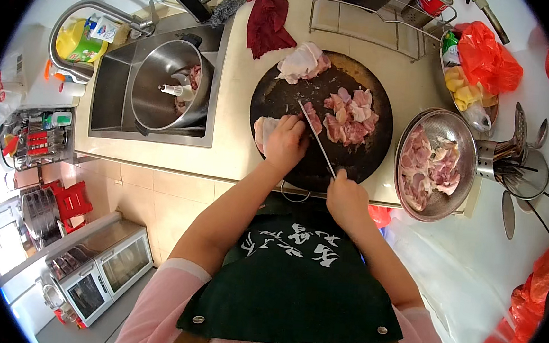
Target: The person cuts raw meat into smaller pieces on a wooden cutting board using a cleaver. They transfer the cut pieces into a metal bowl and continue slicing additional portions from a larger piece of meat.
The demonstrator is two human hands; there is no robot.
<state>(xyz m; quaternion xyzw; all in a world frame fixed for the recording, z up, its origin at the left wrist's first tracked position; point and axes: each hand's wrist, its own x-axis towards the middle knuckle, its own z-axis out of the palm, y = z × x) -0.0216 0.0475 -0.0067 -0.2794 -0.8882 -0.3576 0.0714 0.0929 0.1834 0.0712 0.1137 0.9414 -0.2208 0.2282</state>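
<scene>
My right hand (pixel 347 199) grips the handle of a kitchen knife (pixel 318 138), its blade slanting up and left over a round dark chopping board (pixel 299 166). Left of the blade, my left hand (pixel 284 141) rests with bent fingers on a strip of raw meat (pixel 311 118). A paler piece with skin (pixel 264 134) lies partly hidden under that hand. Cut chunks of raw meat, probably chicken, (pixel 351 117) are heaped to the right of the blade. At the board's far edge sits a larger skin-on piece (pixel 304 63).
At the right, a metal strainer (pixel 444 131) holds more raw meat. A steel pot (pixel 151 82) with a white central shaft and meat scraps stands in the sink (pixel 110 105). A dark red cloth (pixel 267 21) and a wire rack (pixel 362 38) lie beyond the board.
</scene>
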